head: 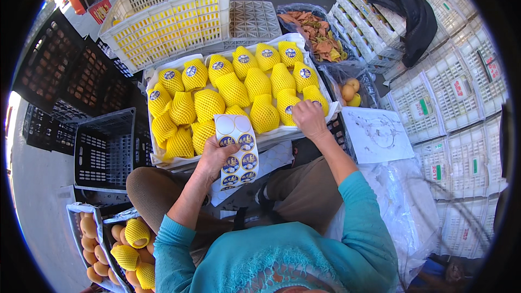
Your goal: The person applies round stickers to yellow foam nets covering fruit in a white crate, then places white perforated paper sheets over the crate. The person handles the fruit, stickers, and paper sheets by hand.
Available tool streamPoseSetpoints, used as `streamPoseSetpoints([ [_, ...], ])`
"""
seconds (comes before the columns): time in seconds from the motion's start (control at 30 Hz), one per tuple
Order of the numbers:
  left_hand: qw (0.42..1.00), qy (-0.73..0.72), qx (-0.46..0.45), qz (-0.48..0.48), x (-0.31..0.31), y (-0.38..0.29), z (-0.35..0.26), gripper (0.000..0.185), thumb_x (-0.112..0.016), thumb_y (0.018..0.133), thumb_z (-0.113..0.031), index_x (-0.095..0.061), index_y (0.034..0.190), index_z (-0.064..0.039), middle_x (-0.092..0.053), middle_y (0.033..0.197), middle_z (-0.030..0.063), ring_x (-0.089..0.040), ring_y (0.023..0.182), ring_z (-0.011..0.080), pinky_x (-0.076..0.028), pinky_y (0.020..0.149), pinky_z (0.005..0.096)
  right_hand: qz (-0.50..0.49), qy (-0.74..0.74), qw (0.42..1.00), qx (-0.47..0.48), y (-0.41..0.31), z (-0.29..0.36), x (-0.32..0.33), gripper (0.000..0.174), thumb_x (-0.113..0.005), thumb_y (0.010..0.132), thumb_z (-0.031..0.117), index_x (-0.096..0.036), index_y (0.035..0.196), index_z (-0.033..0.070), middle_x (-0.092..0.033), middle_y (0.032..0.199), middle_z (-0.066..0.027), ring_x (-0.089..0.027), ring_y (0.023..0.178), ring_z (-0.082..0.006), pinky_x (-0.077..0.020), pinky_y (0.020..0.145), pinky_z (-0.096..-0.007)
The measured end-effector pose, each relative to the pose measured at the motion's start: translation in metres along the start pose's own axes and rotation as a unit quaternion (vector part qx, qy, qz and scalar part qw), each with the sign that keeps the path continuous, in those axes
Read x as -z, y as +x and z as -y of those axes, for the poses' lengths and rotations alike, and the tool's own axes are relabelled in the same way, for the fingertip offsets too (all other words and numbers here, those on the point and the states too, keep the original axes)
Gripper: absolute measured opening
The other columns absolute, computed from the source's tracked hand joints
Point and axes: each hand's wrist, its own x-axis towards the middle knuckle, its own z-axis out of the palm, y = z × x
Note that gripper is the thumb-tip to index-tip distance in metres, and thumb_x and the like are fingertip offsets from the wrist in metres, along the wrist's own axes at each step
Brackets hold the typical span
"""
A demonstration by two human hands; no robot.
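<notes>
My left hand (212,156) grips a sheet of round blue stickers (239,163) with gold edges and printed writing. The sheet's top row is bare backing. Before me a white tray (303,45) holds rows of pears in yellow foam net sleeves (209,105). Round stickers sit on the far row and on some pears at both sides. Over the near right corner of the tray, my right hand (310,119) has its fingers bent against a sleeved pear (287,107) with a sticker beside the fingertips. Whether anything is pinched between those fingertips is hidden.
A white crate (171,28) with yellow contents stands behind the tray. Black crates (105,150) are at left, boxes of pears (93,244) lower left. A bag of brown wrappers (317,36), a stained white sheet (376,134) and stacked white crates (443,85) are at right.
</notes>
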Motion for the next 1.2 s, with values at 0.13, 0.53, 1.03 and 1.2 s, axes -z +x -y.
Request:
streamPoseSetpoints([
  [0.13, 1.000, 0.002, -0.011, -0.006, 0.001, -0.001, 0.003, 0.025, -0.067, 0.091, 0.004, -0.069, 0.116, 0.001, -0.076, 0.102, 0.0137, -0.076, 0.084, 0.0214, -0.063, 0.075, 0.0367, -0.084, 0.062, 0.994, -0.022, -0.012, 0.013, 0.004, 0.024, -0.070, 0.079, 0.016, -0.072, 0.102, 0.007, -0.067, 0.110, -0.0072, -0.060, 0.108, -0.0251, -0.0429, 0.093, -0.0436],
  [0.53, 0.990, -0.127, -0.061, 0.010, -0.008, 0.002, 0.004, 0.027, -0.072, 0.093, -0.006, -0.067, 0.119, -0.001, -0.075, 0.110, 0.0120, -0.074, 0.095, 0.0217, -0.061, 0.081, 0.0382, 0.065, 0.656, 0.695, -0.286, 0.005, 0.087, 0.058, 0.035, -0.058, 0.104, 0.033, -0.066, 0.107, 0.000, -0.069, 0.095, -0.0069, -0.063, 0.090, -0.0142, -0.0496, 0.082, -0.0281],
  [1.03, 0.992, 0.040, -0.115, 0.010, -0.009, -0.006, 0.011, 0.023, -0.069, 0.092, 0.003, -0.070, 0.114, -0.001, -0.075, 0.103, 0.0061, -0.069, 0.091, 0.0121, -0.058, 0.081, 0.0305, -0.128, 0.308, 0.942, -0.023, 0.046, 0.134, 0.089, 0.014, -0.077, 0.081, 0.007, -0.073, 0.094, 0.007, -0.069, 0.084, -0.0067, -0.067, 0.082, -0.0266, -0.0518, 0.069, -0.0353],
  [1.2, 0.983, 0.114, -0.141, 0.019, -0.007, -0.009, 0.012, 0.021, -0.069, 0.091, 0.003, -0.069, 0.112, 0.000, -0.075, 0.102, 0.0051, -0.068, 0.091, 0.0106, -0.058, 0.081, 0.0300, -0.118, 0.318, 0.940, -0.022, 0.043, 0.137, 0.081, 0.010, -0.076, 0.078, 0.005, -0.072, 0.087, 0.006, -0.068, 0.078, -0.0077, -0.066, 0.073, -0.0265, -0.0513, 0.065, -0.0370],
])
